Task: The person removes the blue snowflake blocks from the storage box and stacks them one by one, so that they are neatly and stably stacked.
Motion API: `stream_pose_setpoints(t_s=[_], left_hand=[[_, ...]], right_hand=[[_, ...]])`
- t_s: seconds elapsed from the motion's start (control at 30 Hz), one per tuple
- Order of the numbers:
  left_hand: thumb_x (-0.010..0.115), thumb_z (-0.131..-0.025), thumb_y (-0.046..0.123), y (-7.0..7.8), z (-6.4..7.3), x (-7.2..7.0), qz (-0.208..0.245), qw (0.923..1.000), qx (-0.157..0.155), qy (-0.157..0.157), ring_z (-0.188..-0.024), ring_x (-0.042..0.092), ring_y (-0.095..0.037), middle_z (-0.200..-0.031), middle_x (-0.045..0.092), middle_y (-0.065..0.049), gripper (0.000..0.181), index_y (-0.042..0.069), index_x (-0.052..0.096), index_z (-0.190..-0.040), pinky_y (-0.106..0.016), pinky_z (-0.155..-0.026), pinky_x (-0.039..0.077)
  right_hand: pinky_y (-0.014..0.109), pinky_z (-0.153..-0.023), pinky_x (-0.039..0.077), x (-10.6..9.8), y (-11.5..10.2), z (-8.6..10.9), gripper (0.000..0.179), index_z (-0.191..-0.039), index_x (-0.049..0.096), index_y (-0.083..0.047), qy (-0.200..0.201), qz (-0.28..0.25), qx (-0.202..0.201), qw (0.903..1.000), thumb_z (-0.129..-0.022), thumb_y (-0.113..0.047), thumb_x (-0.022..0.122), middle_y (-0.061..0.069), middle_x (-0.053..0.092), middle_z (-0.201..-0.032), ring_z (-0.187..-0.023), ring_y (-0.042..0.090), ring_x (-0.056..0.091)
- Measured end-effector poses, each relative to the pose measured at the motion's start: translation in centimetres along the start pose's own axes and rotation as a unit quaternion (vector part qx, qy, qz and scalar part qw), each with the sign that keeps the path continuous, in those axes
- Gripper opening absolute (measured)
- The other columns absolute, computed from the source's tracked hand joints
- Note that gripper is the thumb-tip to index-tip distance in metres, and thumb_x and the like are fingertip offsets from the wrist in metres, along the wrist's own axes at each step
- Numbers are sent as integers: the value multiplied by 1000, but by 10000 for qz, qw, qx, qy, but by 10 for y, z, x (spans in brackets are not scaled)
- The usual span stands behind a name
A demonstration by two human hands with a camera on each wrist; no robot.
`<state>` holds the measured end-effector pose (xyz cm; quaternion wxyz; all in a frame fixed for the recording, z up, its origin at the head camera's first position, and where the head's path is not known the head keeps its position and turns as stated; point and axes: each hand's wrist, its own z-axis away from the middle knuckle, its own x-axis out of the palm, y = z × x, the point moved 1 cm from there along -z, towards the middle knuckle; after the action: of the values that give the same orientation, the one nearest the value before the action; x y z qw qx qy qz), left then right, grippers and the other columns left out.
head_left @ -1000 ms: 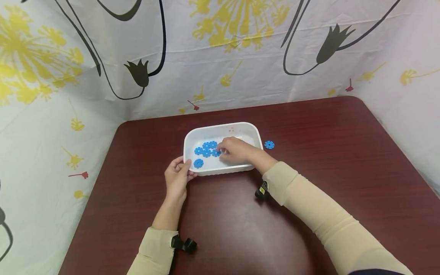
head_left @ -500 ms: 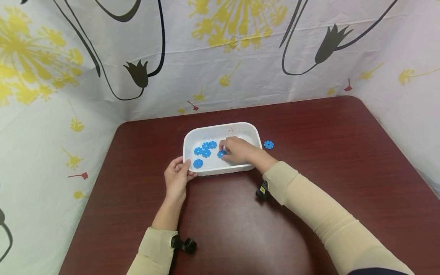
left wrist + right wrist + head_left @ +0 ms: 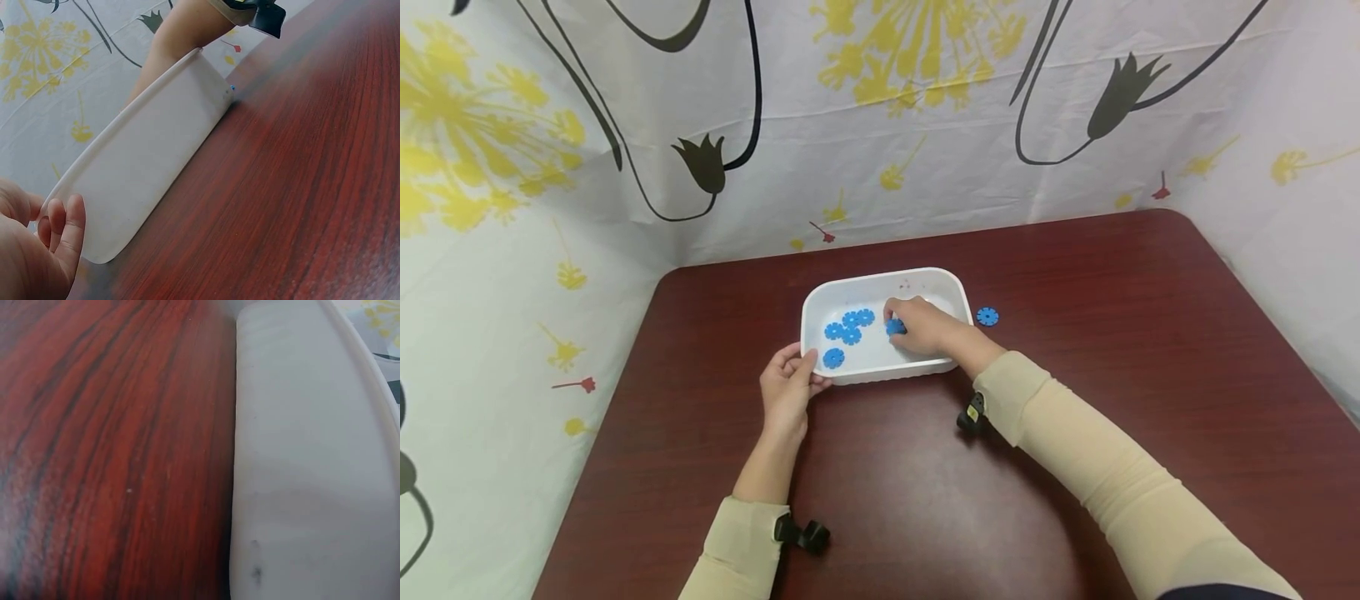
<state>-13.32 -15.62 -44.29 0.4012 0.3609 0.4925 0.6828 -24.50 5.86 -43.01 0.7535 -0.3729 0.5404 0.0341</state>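
A white plastic tub [image 3: 880, 377] stands on the dark red table, with several blue notched discs [image 3: 852, 335] lying in its left half. At the tub's near left corner my left hand [image 3: 786, 392] grips the rim, thumb over the edge and fingers outside. In the left wrist view that same hand [image 3: 44, 250] pinches the tub's wall [image 3: 144, 156]. Inside the tub, my right hand [image 3: 925, 327] pinches a blue notched disc [image 3: 895, 327] between thumb and fingers. From the right wrist only the tub's outer wall [image 3: 312, 462] and the table show; the hand is out of that view.
One more blue disc [image 3: 987, 317] lies on the table [image 3: 1075, 333] just right of the tub. A patterned white cloth [image 3: 962, 167] hangs behind the table's back edge and along both sides.
My right hand has drawn one blue disc to the right, away from the other discs, and now pinches it raised on edge. The left hand keeps its hold on the tub.
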Motion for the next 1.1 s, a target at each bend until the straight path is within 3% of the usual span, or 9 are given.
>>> stream_pose_setpoints(t_s=[0.23,0.57,0.77,1.1], left_hand=[[66,-99,8,-1,-1,0,32,10000,-29,-38,-59,59,-10,-85,58,-10,32,1,57,-129,-26,-62,62],[67,-98,8,-1,-1,0,52,10000,6,-6,-59,59,-10,-83,58,-10,32,0,57,-128,-26,-62,62],[66,-98,8,-3,-1,0,39,10000,-26,-13,-59,58,-10,-84,57,-11,32,1,58,-128,-26,-62,62],[66,-99,9,-3,-1,0,13,10000,28,-7,-59,58,-10,-82,57,-7,34,1,56,-130,-27,-62,62]], right_hand=[[40,-100,50,-4,0,2,44,-124,62,-1,114,89,138,9998,-88,-17,81,15,67,-115,-105,26,58],[36,-88,53,-9,3,5,35,-117,68,1,52,209,-63,9997,-88,-15,80,9,68,-94,-91,22,60],[41,-95,50,-12,3,7,38,-118,68,1,404,50,-372,9985,-89,-19,80,10,70,-97,-88,22,62],[35,-79,56,-24,4,13,37,-113,69,-1,1123,-220,-784,9903,-86,-22,82,9,69,-97,-85,22,66]])
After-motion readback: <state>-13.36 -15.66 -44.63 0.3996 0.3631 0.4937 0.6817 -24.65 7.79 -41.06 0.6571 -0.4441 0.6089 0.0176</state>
